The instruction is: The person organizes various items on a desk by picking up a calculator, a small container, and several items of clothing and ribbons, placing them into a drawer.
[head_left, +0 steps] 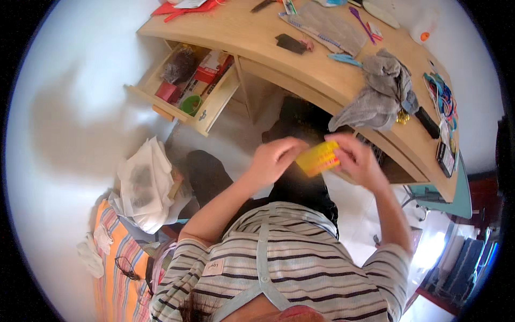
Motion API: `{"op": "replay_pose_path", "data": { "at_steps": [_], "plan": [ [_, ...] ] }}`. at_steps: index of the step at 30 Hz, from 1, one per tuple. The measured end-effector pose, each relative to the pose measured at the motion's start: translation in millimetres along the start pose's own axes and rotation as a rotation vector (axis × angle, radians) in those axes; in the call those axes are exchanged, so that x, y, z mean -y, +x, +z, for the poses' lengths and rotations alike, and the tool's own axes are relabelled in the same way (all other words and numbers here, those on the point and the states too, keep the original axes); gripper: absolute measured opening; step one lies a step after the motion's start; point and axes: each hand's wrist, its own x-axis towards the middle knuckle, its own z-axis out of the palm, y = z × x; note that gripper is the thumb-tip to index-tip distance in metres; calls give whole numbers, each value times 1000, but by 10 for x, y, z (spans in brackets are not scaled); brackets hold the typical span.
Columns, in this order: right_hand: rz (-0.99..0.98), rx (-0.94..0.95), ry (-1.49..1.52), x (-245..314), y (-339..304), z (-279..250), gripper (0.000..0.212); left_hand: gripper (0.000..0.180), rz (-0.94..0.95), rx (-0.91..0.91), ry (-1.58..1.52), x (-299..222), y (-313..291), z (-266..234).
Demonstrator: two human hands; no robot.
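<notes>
A small yellow box with red print is held in front of my waist, slightly blurred. My right hand grips its right end between thumb and fingers. Beside the box's left end is my left hand, its fingers bent and drawn together. Blur hides whether those fingertips pinch the box's edge or something small. Both hands are in the air, just short of the desk's front edge.
A wooden desk curves ahead, its left drawer pulled out with boxes and a green cup inside. A grey cloth hangs over the desk edge. White bags stand at left, by an orange striped cover.
</notes>
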Motion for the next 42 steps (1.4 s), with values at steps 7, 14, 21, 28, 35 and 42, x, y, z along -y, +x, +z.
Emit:
{"op": "replay_pose_path", "data": {
  "at_steps": [7,14,21,28,35,42],
  "plan": [
    [690,-351,-465,-2708,-1923,105,32,20,52,4,146,224,-98,192],
    [1445,53,-946,-3504,-4728,-78,27,24,-33,99,201,402,-119,126],
    [950,575,-939,-3690,-4030,62,26,24,-40,33,186,632,-114,71],
    [224,141,-349,-1267,-264,451,13,16,-124,-202,311,1614,-77,-310],
    [-576,257,-451,1116,1525,-78,9,20,-418,-22,603,2346,-182,-835],
    [-430,55,-877,934,3853,-643,32,25,-175,181,631,3087,-261,-542]
  ]
}}
